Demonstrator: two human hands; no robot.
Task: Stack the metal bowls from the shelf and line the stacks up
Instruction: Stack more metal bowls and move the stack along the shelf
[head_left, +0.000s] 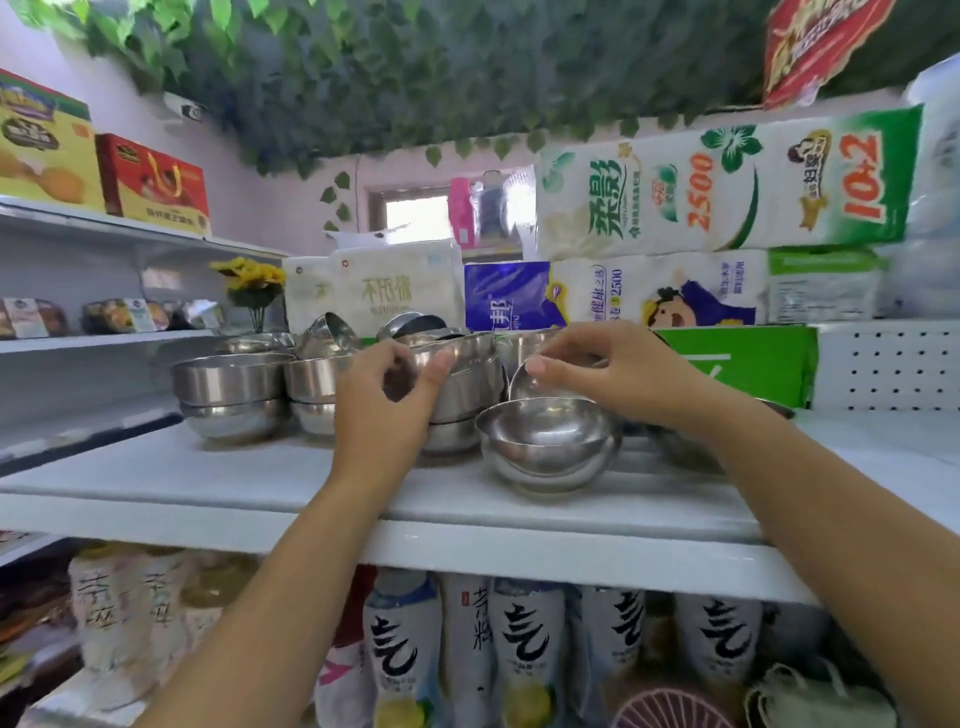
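Note:
Several metal bowls stand on the white shelf (260, 483). A stack of two (228, 400) is at the left, another stack (314, 395) beside it. My left hand (387, 400) grips the side of the middle stack (465, 384), thumb on its rim. A low stack of wide bowls (548, 441) sits at the front right. Above it my right hand (618, 371) pinches the rim of a tilted small bowl (530, 384). More loose bowls (332, 332) lie tipped behind the stacks.
Packs of tissue paper (727, 187) are piled behind and to the right, with a green box (748, 364) beside my right hand. Yellow flowers (252, 280) stand at the back left. Bottles (524, 649) fill the shelf below. A pegboard wall (888, 364) closes the right side.

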